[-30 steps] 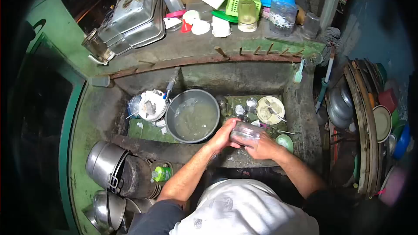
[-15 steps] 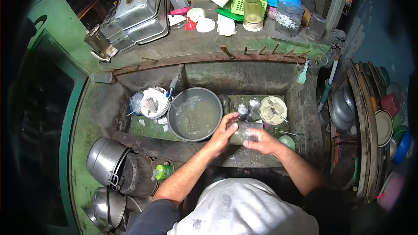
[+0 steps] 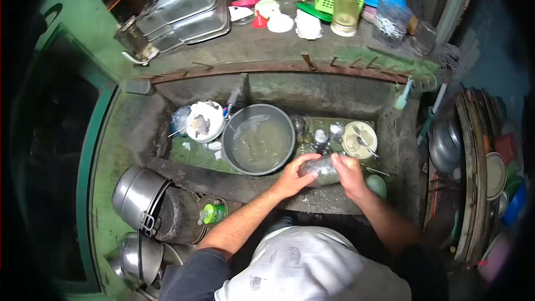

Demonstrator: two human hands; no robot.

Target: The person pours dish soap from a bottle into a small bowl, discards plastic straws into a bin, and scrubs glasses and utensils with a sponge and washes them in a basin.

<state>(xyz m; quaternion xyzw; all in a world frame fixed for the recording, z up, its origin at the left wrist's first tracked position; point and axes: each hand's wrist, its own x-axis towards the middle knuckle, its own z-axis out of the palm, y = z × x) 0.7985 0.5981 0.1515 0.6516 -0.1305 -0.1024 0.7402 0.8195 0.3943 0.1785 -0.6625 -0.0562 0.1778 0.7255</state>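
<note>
Over the sink's front ledge, a clear drinking glass (image 3: pixel 327 174) lies sideways between both hands. My left hand (image 3: pixel 298 177) is closed around its left end, thumb on the near side. My right hand (image 3: pixel 350 175) grips the right end, fingers over the rim area, which is partly hidden. Just beyond the hands stand several glass vessels (image 3: pixel 321 136) in the sink. To their right sits a cream bowl (image 3: pixel 352 144) with cutlery in it. Left of the hands is a grey basin (image 3: pixel 227 144) of cloudy water. A pale green bowl (image 3: pixel 377 186) rests by my right wrist.
A white dish with scraps (image 3: pixel 204 128) is left of the basin. Large metal pots (image 3: pixel 134 196) and a green soap bottle (image 3: pixel 212 214) stand at front left. Trays (image 3: pixel 186 14) and plastic ware line the back shelf. Boards and pans (image 3: pixel 444 142) lean at right.
The view has shifted, moving the scene slightly right. My right hand has turned upward around the glass's end, and the glass is now tilted. Both hands still hold it.
</note>
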